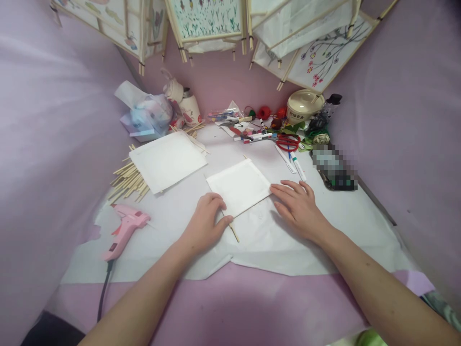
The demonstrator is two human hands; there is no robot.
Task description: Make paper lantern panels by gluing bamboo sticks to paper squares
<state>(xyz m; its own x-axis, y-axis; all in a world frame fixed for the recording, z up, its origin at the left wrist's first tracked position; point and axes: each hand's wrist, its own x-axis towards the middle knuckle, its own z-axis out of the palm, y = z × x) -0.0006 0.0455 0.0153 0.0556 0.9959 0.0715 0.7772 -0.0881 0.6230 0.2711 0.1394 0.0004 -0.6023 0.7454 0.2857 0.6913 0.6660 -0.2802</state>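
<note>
A small white paper panel (pixel 239 186) lies flat in front of me, with a thin wooden stick (pixel 234 232) sticking out past its near left corner. My left hand (pixel 209 218) is curled at that corner, thumb and fingers closed on the panel's left edge. At the panel's right corner rests my right hand (pixel 297 206), its fingers stretched out and slightly apart, fingertips touching the edge. To the left of the panel is a larger stack of white paper (pixel 167 161), lying over a bundle of thin wooden sticks (pixel 129 180).
A pink glue gun (pixel 126 228) with a cord lies at left. Markers (pixel 286 159), red-handled scissors (pixel 288 142), a lidded tub (pixel 304 105) and a phone (pixel 333 168) sit at the back right. Stick-framed paper lanterns (pixel 209 21) hang overhead. A thermos (pixel 189 108) stands behind.
</note>
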